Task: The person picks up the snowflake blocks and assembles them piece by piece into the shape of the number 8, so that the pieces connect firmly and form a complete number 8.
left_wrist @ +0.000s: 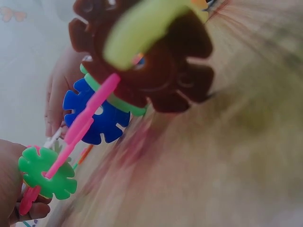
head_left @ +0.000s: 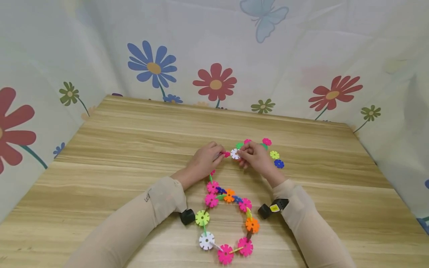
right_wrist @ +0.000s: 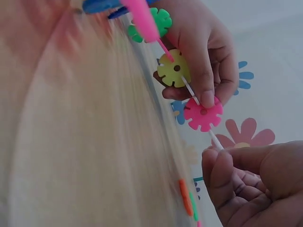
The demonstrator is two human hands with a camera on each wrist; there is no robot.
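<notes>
Pinched between my left thumb and fingers is a pink notched plastic disc point(right_wrist: 203, 113), at the upper end of a disc chain. My left hand point(head_left: 202, 162) is left of my right hand point(head_left: 258, 159), both above the tabletop. My right thumb and fingertips pinch a white notched disc point(head_left: 235, 153), seen edge-on in the right wrist view and meeting the pink disc's edge. A yellow disc point(right_wrist: 174, 68) and a green disc point(left_wrist: 47, 173) hang close to my left fingers. Below, linked discs form a loop, including an orange disc point(head_left: 252, 225) and a lime disc point(head_left: 202, 217).
Beyond my right hand lie several discs, among them a yellow one point(head_left: 274, 155) and a blue one point(head_left: 279, 164); whether they are linked I cannot tell. The wooden table point(head_left: 151, 126) ends at a flower-printed cloth point(head_left: 285, 67). Black wrist devices point(head_left: 187, 216) sit near the loop.
</notes>
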